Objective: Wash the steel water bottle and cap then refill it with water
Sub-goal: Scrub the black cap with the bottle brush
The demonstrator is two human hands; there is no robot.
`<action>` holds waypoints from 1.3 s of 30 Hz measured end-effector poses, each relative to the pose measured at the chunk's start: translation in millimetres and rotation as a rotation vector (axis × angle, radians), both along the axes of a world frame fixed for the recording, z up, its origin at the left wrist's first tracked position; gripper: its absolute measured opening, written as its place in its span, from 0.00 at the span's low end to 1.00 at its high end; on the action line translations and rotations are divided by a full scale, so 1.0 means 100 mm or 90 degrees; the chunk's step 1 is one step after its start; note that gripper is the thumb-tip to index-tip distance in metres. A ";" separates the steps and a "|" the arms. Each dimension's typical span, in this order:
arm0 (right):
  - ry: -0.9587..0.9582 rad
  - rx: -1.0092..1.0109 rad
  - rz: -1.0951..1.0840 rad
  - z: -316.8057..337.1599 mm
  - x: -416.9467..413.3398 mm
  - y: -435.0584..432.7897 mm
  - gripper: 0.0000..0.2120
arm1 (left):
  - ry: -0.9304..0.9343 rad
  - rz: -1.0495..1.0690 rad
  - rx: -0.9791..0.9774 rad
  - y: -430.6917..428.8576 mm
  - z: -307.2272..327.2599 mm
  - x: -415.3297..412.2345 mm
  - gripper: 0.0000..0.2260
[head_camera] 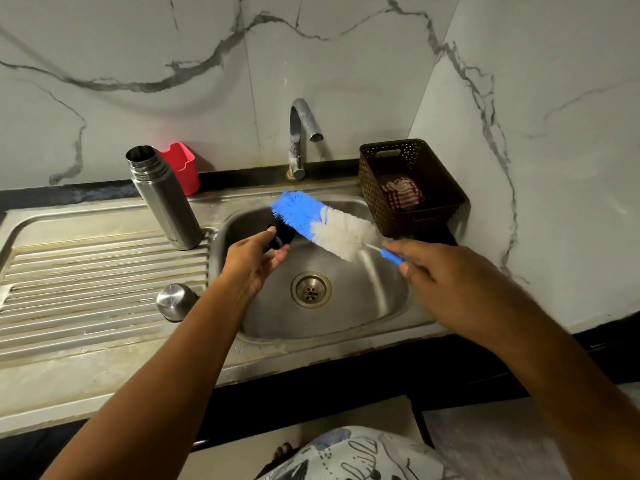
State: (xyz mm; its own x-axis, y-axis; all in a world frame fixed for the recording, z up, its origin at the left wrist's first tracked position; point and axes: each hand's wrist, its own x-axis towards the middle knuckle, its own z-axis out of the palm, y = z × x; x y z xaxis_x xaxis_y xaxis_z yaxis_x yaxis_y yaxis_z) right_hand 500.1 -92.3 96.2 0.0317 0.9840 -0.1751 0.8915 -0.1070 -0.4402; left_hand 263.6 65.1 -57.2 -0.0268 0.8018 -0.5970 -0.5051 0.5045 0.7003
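- We count one steel bottle (162, 197), open-mouthed and upright on the ribbed drainboard (86, 271), just left of the sink basin (346, 317) at its far corner.
- There are two cap pieces. A domed steel cap (175, 301) rests on the drainboard nearer us, and a black cap (284, 233) is held over the basin.
- We see two hands. The left hand (249, 263) pinches the black cap between thumb and fingers. The right hand (443, 271) has its fingers curled round the blue handle of the one bottle brush (325, 226), whose blue tip lies against the black cap.
- We also count one tap (301, 133), one red holder (183, 164) behind the bottle, and one brown basket (370, 199) at the far right, holding one checked cloth (403, 195).
- The left fingers hide much of the black cap, the right hand covers most of the brush handle, and the basket wall cuts off part of the cloth.
- A faint mark low on the bottle is too small for us to read.
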 end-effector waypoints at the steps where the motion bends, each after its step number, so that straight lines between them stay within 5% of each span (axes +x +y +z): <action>1: -0.021 0.006 0.000 -0.05 -0.07 0.05 0.20 | 0.016 -0.024 0.012 -0.03 0.02 0.07 0.09; 5: -0.052 0.044 -0.004 -0.28 -0.20 0.32 0.20 | 0.081 -0.121 0.064 -0.20 0.06 0.37 0.06; 13: -0.026 -0.003 0.008 0.00 -0.02 0.10 0.19 | 0.172 -0.045 0.112 -0.12 -0.04 0.06 0.08; 19: -0.055 0.010 -0.027 -0.28 -0.19 0.43 0.19 | 0.435 -0.129 0.274 -0.29 -0.10 0.37 0.14; 24: -0.022 -0.029 -0.001 0.09 0.04 0.17 0.19 | 0.538 -0.099 0.307 -0.24 -0.10 0.10 0.15; 31: -0.034 -0.038 -0.028 -0.22 -0.17 0.47 0.19 | 0.640 -0.157 0.438 -0.39 -0.06 0.32 0.18; 34: -0.029 -0.010 -0.021 -0.03 -0.06 0.33 0.18 | 0.579 -0.130 0.393 -0.34 -0.12 0.19 0.15; 39: -0.046 -0.021 -0.008 -0.04 -0.10 0.23 0.19 | 0.135 -0.078 0.155 -0.23 -0.01 0.18 0.06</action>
State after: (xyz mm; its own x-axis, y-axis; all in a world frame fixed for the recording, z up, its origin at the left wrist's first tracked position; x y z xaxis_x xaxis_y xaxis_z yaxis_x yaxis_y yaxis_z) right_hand 489.8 -69.2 92.5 0.0580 0.9770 -0.2050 0.9191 -0.1324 -0.3710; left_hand 281.2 41.6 -57.9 -0.0241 0.9248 -0.3798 -0.2812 0.3583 0.8903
